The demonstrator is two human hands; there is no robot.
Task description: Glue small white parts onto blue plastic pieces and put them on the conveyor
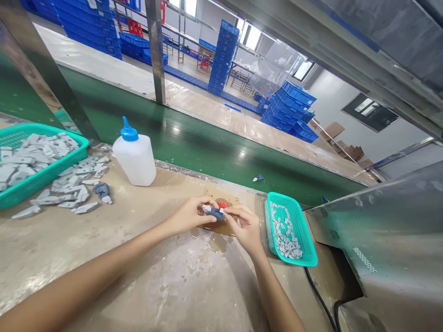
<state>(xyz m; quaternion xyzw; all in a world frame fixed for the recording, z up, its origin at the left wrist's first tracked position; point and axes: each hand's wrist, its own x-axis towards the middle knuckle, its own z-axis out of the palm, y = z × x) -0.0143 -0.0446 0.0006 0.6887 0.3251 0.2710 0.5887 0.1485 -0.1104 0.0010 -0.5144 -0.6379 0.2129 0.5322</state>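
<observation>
My left hand point(197, 213) is closed around a dark blue-grey plastic part point(216, 213) with a pale tip at its left end. Against the right end of that part, my right hand point(246, 226) pinches a small white piece point(222, 210) between thumb and fingertips. Just behind the fingers shows a round red thing point(222, 204), partly covered. Both hands are held over a wet brown patch point(226, 229) on the worktable. A similar dark part with a white tip point(103, 192) lies among loose grey pieces point(78, 182) at the left.
A green basket point(86, 144) heaped with grey pieces stands left, beside a white squeeze bottle point(134, 159) with a blue nozzle. On the right is a smaller green basket point(313, 249) of small pieces. Beyond the table runs a green conveyor belt point(207, 152), carrying a small part point(258, 178).
</observation>
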